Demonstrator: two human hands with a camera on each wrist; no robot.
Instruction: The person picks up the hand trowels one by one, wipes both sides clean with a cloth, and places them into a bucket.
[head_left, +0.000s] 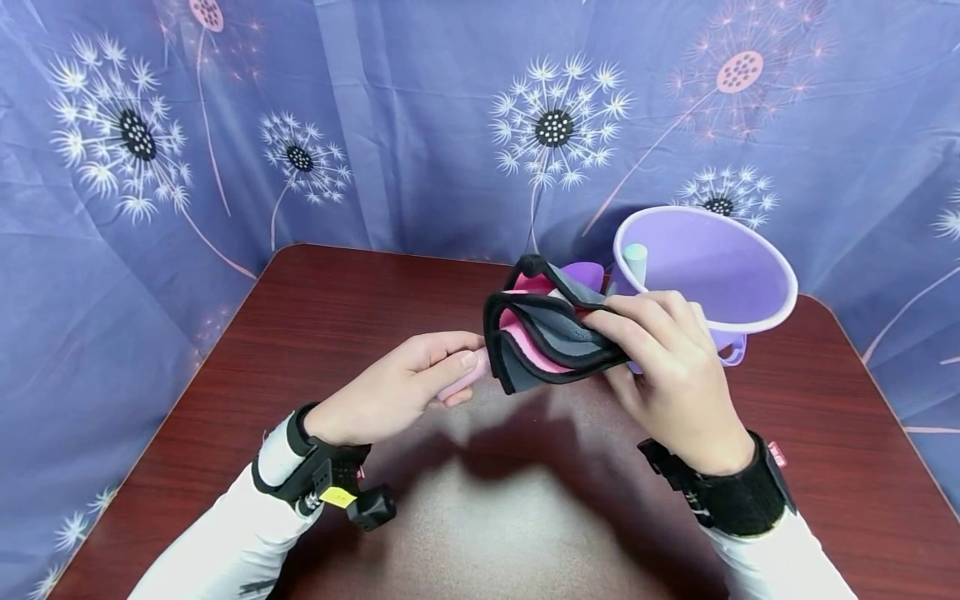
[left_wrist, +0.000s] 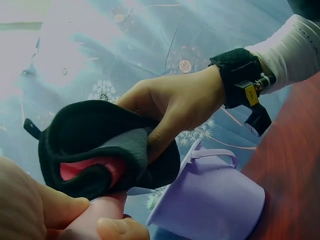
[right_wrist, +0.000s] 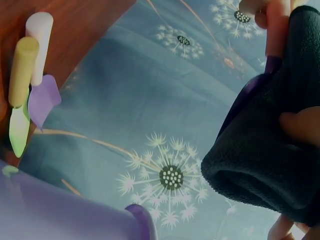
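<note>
My left hand (head_left: 416, 379) grips the pink handle (head_left: 465, 375) of a small tool. In the right wrist view a dark purple part (right_wrist: 245, 100) extends from that handle along the cloth; the rest is hidden. My right hand (head_left: 671, 371) holds a folded grey-and-pink cloth (head_left: 551, 333) with black edging, its fingers curled over it. The cloth lies in loose folds around the tool's far part. Behind it in the head view shows a purple piece (head_left: 585, 273); I cannot tell whether it belongs to the held tool.
A lilac bucket (head_left: 780, 275) stands at the back right, a mint handle (head_left: 635, 260) inside its rim. The right wrist view shows a yellow-handled tool (right_wrist: 22, 70) with a green blade beside a purple-bladed trowel (right_wrist: 44, 100). A patterned blue curtain (head_left: 420, 125) hangs behind the brown table (head_left: 315, 308).
</note>
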